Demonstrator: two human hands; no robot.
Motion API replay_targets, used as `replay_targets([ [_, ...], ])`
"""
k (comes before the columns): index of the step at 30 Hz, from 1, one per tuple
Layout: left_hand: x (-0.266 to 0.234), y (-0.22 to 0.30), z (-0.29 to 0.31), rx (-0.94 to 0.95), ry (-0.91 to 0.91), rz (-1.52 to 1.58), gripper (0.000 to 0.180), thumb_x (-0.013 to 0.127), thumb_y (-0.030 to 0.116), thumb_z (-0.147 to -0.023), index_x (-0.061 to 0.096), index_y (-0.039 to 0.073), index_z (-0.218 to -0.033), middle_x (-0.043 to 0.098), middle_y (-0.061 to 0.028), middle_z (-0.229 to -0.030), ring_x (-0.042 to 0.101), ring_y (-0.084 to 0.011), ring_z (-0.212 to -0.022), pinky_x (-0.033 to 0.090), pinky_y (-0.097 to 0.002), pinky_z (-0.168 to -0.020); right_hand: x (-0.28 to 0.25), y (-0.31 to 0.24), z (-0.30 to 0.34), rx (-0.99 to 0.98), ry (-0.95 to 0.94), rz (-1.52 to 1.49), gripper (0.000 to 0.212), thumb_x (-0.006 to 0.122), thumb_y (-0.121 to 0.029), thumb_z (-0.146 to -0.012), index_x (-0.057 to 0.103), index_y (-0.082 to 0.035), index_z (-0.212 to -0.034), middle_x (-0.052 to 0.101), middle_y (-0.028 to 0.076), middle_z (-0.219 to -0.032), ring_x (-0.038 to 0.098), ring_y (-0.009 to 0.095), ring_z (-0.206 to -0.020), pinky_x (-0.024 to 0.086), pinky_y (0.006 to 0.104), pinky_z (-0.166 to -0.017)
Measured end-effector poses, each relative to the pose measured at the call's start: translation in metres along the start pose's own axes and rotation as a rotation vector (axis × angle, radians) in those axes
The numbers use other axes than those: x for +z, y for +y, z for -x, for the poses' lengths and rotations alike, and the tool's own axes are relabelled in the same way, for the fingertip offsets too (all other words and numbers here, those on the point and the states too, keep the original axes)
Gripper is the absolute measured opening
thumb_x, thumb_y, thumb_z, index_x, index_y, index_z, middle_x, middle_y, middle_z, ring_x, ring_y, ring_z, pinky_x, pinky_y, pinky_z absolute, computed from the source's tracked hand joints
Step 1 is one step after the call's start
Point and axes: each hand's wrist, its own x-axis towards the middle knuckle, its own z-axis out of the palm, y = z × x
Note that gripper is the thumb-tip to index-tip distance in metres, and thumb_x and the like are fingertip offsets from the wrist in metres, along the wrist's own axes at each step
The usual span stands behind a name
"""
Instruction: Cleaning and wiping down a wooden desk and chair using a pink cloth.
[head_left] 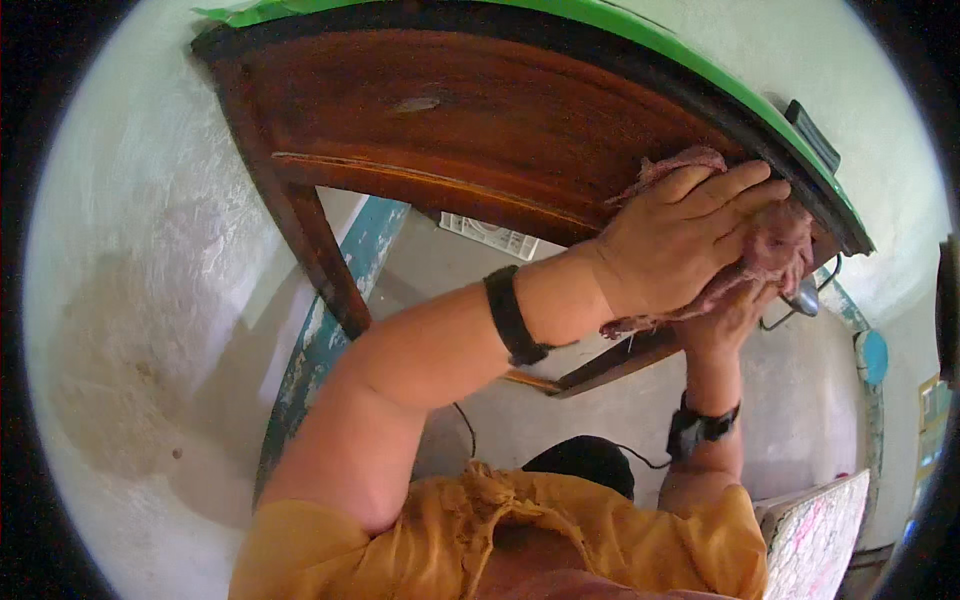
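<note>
A dark reddish-brown wooden table point(450, 95) with a black-edged top stands in front of me, its front panel facing me. A crumpled dusty-pink cloth point(778, 240) is bunched at the panel's right end, just under the tabletop edge. My left hand point(685, 240) lies over this cloth, its fingers bent round it and pressing it to the wood. Below it, my right hand point(730, 315) grips the lower part of the same cloth, its fingertips hidden in the folds. Dark bands circle both wrists.
Green covering point(660, 40) lies on the tabletop. A pale wall point(140, 280) with a peeling blue base stands left. A white plastic grid point(490, 237) lies under the table. By its right end are a metal lamp-like part point(803, 298) and a round blue object point(872, 356).
</note>
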Motion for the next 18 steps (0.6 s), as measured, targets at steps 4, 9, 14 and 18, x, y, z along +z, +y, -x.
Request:
replay_targets([
  [4, -0.024, -0.022, 0.011, -0.036, -0.121, 0.049, 0.067, 0.058, 0.036, -0.082, 0.046, 0.021, -0.146, 0.048, -0.0100, -0.147, 0.044, -0.0339, -0.134, 0.032, -0.0499, -0.108, 0.016, -0.017, 0.001, -0.027, -0.210, 0.083, 0.087, 0.074, -0.031, -0.077, 0.036, -0.004, -0.151, 0.036, 0.030, -0.151, 0.035, 0.046, -0.139, 0.024, 0.0520, -0.113],
  [9, -0.089, -0.062, 0.037, -0.008, -0.142, -0.174, 0.068, 0.058, 0.033, -0.083, 0.042, 0.012, -0.146, 0.046, -0.0140, -0.148, 0.042, -0.0416, -0.134, 0.036, -0.0558, -0.104, 0.044, -0.081, -0.036, -0.064, -0.017, -0.137, 0.091, 0.076, -0.028, -0.072, 0.037, -0.006, -0.151, 0.053, 0.024, -0.126, 0.049, 0.042, -0.119, 0.032, 0.0528, -0.107],
  [14, -0.148, -0.106, 0.078, -0.132, 0.067, -0.374, 0.052, 0.049, 0.030, -0.097, 0.044, 0.003, -0.141, 0.053, -0.0180, -0.140, 0.050, -0.0410, -0.127, 0.038, -0.0511, -0.107, 0.071, -0.152, -0.068, -0.197, -0.025, -0.375, 0.087, 0.069, -0.017, -0.072, 0.037, -0.004, -0.151, 0.058, 0.022, -0.123, 0.054, 0.042, -0.117, 0.037, 0.0484, -0.106],
  [18, -0.192, -0.130, 0.095, -0.379, 0.068, -0.206, 0.053, 0.047, 0.030, -0.098, 0.043, 0.001, -0.143, 0.052, -0.0187, -0.140, 0.050, -0.0373, -0.129, 0.035, -0.0483, -0.111, 0.107, -0.191, -0.083, -0.283, -0.028, -0.329, 0.082, 0.067, -0.026, -0.077, 0.039, -0.006, -0.151, 0.063, 0.013, -0.102, 0.061, 0.032, -0.099, 0.042, 0.0462, -0.100],
])
